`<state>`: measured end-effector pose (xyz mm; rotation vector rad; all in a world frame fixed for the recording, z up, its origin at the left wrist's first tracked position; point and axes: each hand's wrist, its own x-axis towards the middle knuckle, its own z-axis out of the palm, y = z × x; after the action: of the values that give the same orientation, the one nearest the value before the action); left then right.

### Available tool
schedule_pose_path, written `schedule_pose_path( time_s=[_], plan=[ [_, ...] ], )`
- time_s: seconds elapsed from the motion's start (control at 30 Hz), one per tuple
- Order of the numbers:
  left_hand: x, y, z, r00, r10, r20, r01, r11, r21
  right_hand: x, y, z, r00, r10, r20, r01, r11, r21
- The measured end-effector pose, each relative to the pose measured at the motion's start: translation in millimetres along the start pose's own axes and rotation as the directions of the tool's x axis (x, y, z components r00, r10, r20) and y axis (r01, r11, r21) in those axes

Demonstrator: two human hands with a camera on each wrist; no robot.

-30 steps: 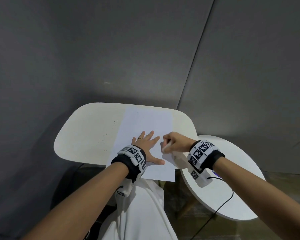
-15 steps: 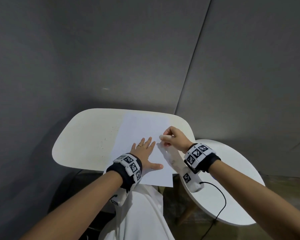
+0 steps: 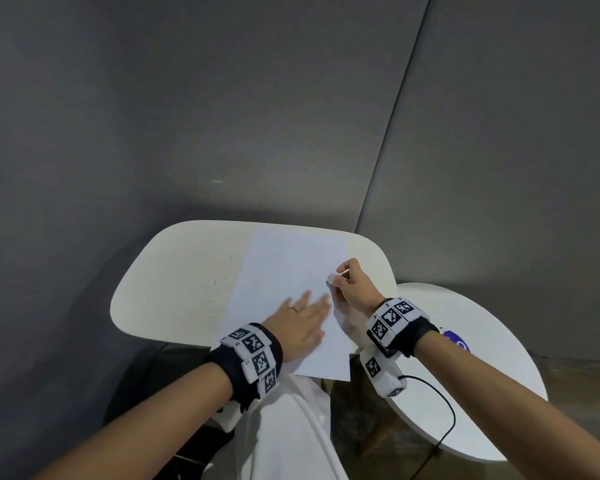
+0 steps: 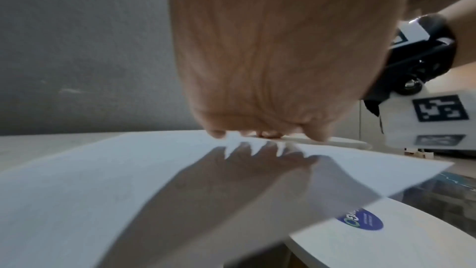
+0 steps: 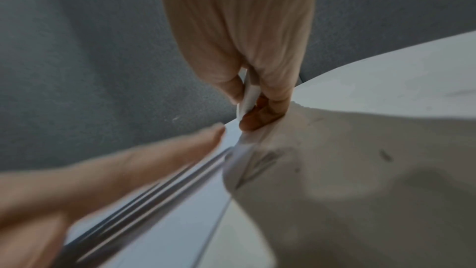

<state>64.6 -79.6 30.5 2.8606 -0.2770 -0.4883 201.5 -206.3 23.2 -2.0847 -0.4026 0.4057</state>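
A white sheet of paper lies on a small white table, its near end overhanging the table's front edge. My left hand lies flat on the paper's near right part with straight fingers, pressing it down; the left wrist view shows the palm above the sheet. My right hand sits at the paper's right edge and pinches a small white eraser. In the right wrist view the eraser is held between thumb and fingers, touching the paper's edge.
A second round white table stands lower at the right, bearing a blue sticker and a black cable. Grey wall panels close off the back. Small dark crumbs dot the first table left of the paper.
My right hand has moved with the eraser away from me along the paper's right edge. My left hand has turned its fingers more to the right and still presses the sheet.
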Motion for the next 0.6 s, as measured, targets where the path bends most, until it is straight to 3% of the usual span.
schedule_pose_path(
  time_s=[0.03, 0.07, 0.1, 0.13, 0.17, 0.2, 0.23, 0.27, 0.3, 0.33, 0.37, 0.4, 0.43, 0.47, 0.5, 0.53, 0.57, 0.6],
  plan=[
    [0.2, -1.8, 4.5, 0.996, 0.069, 0.051, -0.069, 0.998, 0.004, 0.2, 0.2, -0.2, 1.0, -0.007, 0.003, 0.007, 1.0, 0.004],
    [3.5, -7.1, 9.9, 0.998, 0.026, 0.059, -0.027, 1.0, 0.009, -0.3, -0.7, -0.5, 1.0, -0.009, 0.007, 0.009, 1.0, 0.008],
    [7.5, -13.7, 12.1, 0.99, -0.135, 0.033, 0.135, 0.991, -0.003, -0.2, -0.7, -1.1, 1.0, -0.013, 0.011, 0.013, 1.0, 0.008],
    [9.3, -19.9, 11.6, 0.933, -0.36, 0.011, 0.36, 0.933, -0.029, -0.3, -0.4, -1.6, 1.0, -0.011, 0.015, 0.011, 1.0, 0.003],
    [9.5, -23.7, 9.0, 0.832, -0.555, 0.016, 0.555, 0.83, -0.047, -0.1, 0.9, -1.9, 1.0, -0.009, 0.017, 0.009, 1.0, -0.004],
    [10.1, -25.1, 7.3, 0.759, -0.65, 0.019, 0.65, 0.757, -0.06, 0.0, 1.9, -2.0, 1.0, -0.007, 0.021, 0.007, 1.0, -0.01],
    [9.5, -24.6, 7.3, 0.752, -0.659, -0.026, 0.659, 0.752, -0.026, 0.4, 2.1, -2.3, 1.0, -0.008, 0.023, 0.009, 1.0, -0.009],
    [7.8, -23.3, 8.2, 0.818, -0.568, -0.091, 0.572, 0.82, 0.021, 0.6, 2.4, -2.6, 1.0, -0.006, 0.023, 0.006, 1.0, -0.003],
    [4.6, -20.6, 8.5, 0.919, -0.376, -0.118, 0.382, 0.923, 0.04, 0.8, 2.4, -2.6, 1.0, -0.004, 0.024, 0.004, 1.0, 0.009],
    [-2.4, -17.1, 6.4, 0.986, -0.148, -0.074, 0.151, 0.988, 0.033, 1.0, 2.4, -2.7, 1.0, 0.0, 0.024, -0.001, 1.0, 0.019],
    [-8.0, -16.8, 6.8, 1.0, 0.026, -0.009, -0.026, 1.0, 0.008, 0.9, 2.9, -3.0, 1.0, 0.001, 0.027, -0.002, 0.999, 0.033],
    [-12.0, -19.7, 9.0, 0.994, 0.101, 0.041, -0.101, 0.995, -0.001, 0.6, 2.9, -3.4, 1.0, 0.004, 0.03, -0.005, 0.999, 0.049],
    [-12.4, -25.7, 8.5, 0.999, 0.025, 0.04, -0.024, 0.999, -0.022, 0.5, 2.8, -3.8, 0.999, 0.002, 0.035, -0.005, 0.998, 0.065],
    [-8.2, -34.7, 8.0, 0.984, -0.18, -0.017, 0.178, 0.981, -0.079, 0.1, 2.6, -4.2, 0.999, 0.002, 0.039, -0.005, 0.998, 0.069],
    [-5.6, -40.7, 5.5, 0.902, -0.429, -0.049, 0.421, 0.899, -0.121, 0.3, 3.3, -4.4, 0.999, -0.002, 0.039, -0.001, 0.998, 0.069],
    [-1.7, -43.9, 1.3, 0.792, -0.61, -0.029, 0.603, 0.789, -0.117, -0.4, 2.9, -4.2, 0.999, -0.006, 0.036, 0.004, 0.998, 0.06],
    [3.0, -42.6, -4.4, 0.729, -0.685, -0.014, 0.682, 0.728, -0.072, -0.4, 3.0, -3.6, 0.999, -0.012, 0.037, 0.01, 0.998, 0.055],
    [9.0, -39.8, -9.8, 0.743, -0.669, -0.03, 0.669, 0.743, -0.016, 0.9, 3.4, -2.9, 0.999, -0.014, 0.037, 0.012, 0.999, 0.053]
  ],
)
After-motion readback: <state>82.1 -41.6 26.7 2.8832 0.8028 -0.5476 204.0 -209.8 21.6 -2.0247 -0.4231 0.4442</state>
